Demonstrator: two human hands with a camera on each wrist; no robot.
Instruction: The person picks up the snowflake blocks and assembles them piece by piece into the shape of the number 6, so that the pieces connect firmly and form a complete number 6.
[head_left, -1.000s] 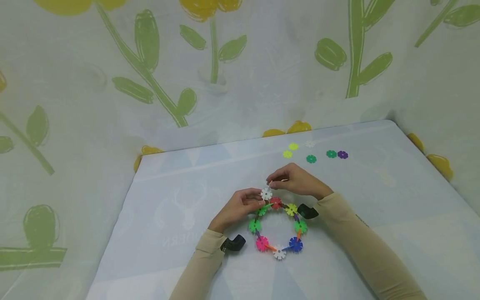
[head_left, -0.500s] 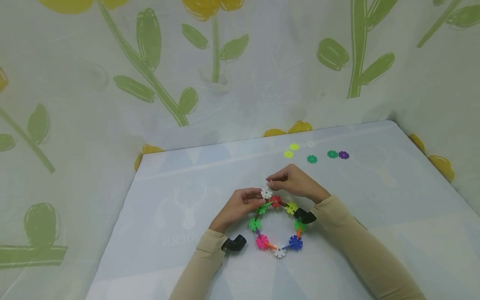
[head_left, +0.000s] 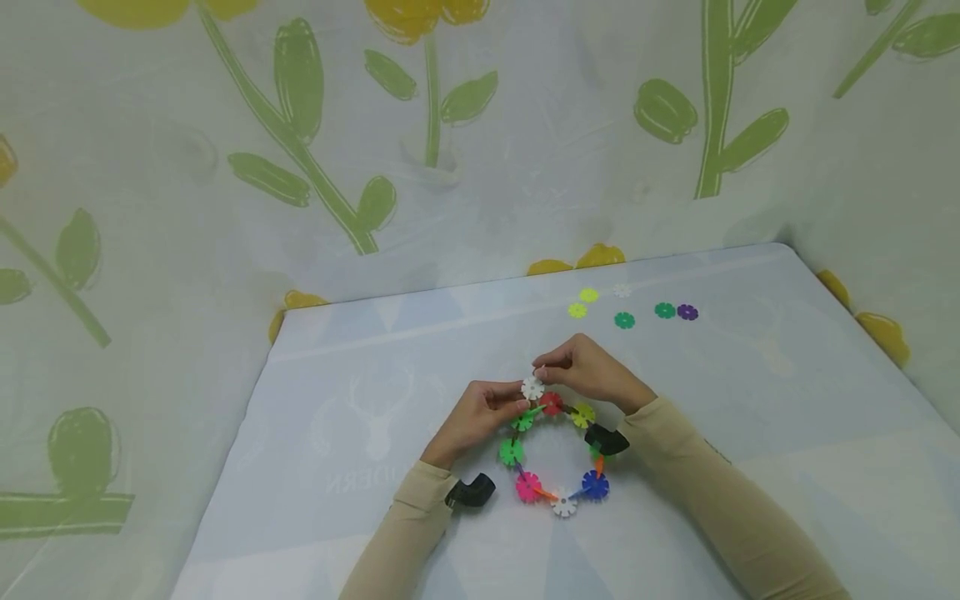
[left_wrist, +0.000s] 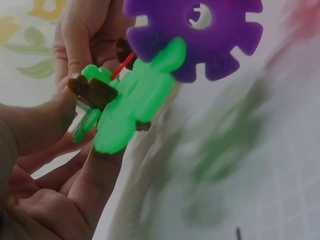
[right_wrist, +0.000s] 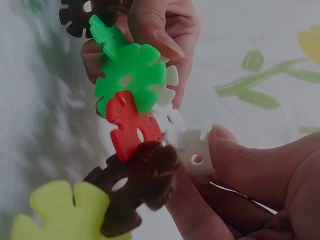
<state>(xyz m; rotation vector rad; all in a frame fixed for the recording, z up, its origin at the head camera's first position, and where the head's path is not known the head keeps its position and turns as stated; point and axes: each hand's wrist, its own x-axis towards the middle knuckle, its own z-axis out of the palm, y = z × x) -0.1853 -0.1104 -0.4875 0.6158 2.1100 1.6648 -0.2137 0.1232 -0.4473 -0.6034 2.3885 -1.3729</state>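
A ring of slotted, flower-shaped linking discs (head_left: 512, 452) in mixed colours stands between both hands in the head view. My left hand (head_left: 477, 417) grips the ring at its far left, thumb and fingers about a green disc (left_wrist: 117, 107) and a brown disc (left_wrist: 92, 92). Joined there, a white disc (head_left: 532, 388) sticks out on the far side. My right hand (head_left: 590, 373) pinches another white disc (right_wrist: 196, 155) by its edge, right up against the joined white one. A red disc (right_wrist: 131, 127) and a dark brown one (right_wrist: 135, 182) run toward a yellow disc (right_wrist: 62, 215).
Loose discs lie farther back on the pale table (head_left: 315, 467): yellow (head_left: 577, 311), green (head_left: 625, 320), purple (head_left: 687, 312) and white (head_left: 622, 290). A flower-print curtain (head_left: 510, 183) stands behind the table. Black wrist devices (head_left: 471, 491) hang from both sleeves.
My right wrist has tilted slightly inward, its black device now covering more of the ring's right side. The ring's near side has shifted a little to the right. Both grips stay the same.
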